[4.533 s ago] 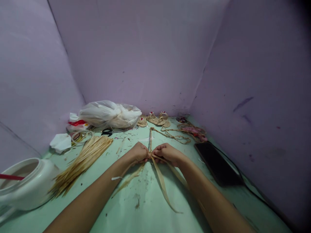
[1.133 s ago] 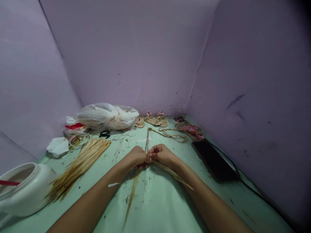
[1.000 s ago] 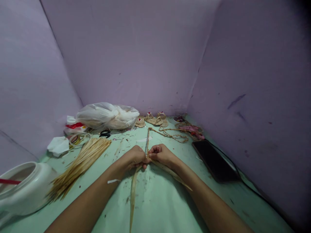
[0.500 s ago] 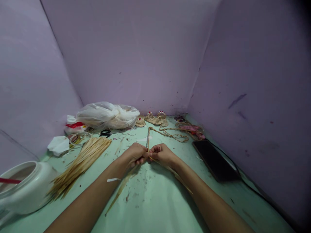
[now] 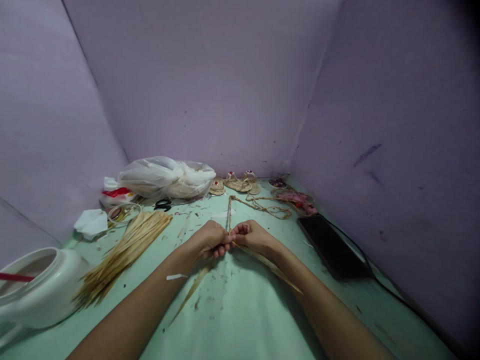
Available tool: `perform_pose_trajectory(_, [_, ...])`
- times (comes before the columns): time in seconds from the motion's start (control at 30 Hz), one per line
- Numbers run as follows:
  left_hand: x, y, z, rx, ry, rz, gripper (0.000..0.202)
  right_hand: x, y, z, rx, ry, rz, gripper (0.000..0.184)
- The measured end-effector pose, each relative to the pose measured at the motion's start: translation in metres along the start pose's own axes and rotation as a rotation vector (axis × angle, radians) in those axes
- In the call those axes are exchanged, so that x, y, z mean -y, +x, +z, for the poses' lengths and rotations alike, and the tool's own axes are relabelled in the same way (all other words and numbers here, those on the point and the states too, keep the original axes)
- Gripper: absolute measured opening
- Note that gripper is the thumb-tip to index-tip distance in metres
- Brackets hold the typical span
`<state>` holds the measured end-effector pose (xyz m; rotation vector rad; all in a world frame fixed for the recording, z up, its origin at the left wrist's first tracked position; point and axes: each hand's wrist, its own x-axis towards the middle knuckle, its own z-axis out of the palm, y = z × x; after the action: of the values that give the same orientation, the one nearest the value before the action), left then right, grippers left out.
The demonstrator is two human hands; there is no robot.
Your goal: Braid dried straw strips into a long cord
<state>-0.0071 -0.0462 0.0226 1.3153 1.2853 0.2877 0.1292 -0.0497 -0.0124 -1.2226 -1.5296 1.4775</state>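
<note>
Both hands meet at the middle of the green surface, at the near end of a thin braided cord. My left hand is closed, its thumb and fingers pinching the cord end. Close against it, my right hand pinches a dry straw-coloured fibre strip that trails back under the right forearm. Another loose strip hangs from below my left hand toward me. The cord runs away from the hands, bends sharply, then continues right into a loose tangle. The exact crossing of strips is hidden by my fingertips.
Left are a bundle of dry strips, a white pot, black-handled scissors and a tape roll. A plastic bag and small woven pieces line the back. A dark phone with a cable lies right.
The hands stay together at the cord end, with only slight finger and wrist movement. The loose strip ends have shifted a little to the right.
</note>
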Motion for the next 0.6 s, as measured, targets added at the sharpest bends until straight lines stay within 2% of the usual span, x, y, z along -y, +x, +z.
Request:
perform_pose_trajectory(0.13, [0.001, 0.002, 0.001, -0.004, 0.163, -0.033, 0.028, -0.002, -0.001, -0.005, 0.064, -0.173, -0.028, 0.009])
perform_pose_trajectory(0.23, [0.002, 0.004, 0.0, 0.007, 0.256, 0.013, 0.02, -0.002, -0.001, -0.007, 0.044, -0.29, -0.061, 0.007])
perform_pose_trajectory(0.33, [0.008, 0.009, -0.001, 0.013, 0.231, 0.066, 0.011, -0.002, 0.0, -0.007, 0.02, -0.402, -0.089, 0.01])
perform_pose_trajectory(0.47, [0.02, 0.018, 0.002, -0.103, 0.201, 0.158, 0.007, 0.005, -0.003, -0.008, -0.052, -0.587, -0.068, 0.014])
perform_pose_trajectory(0.6, [0.025, 0.022, 0.009, -0.152, 0.213, 0.181, 0.007, 0.02, -0.013, -0.011, -0.152, -0.761, 0.045, 0.013])
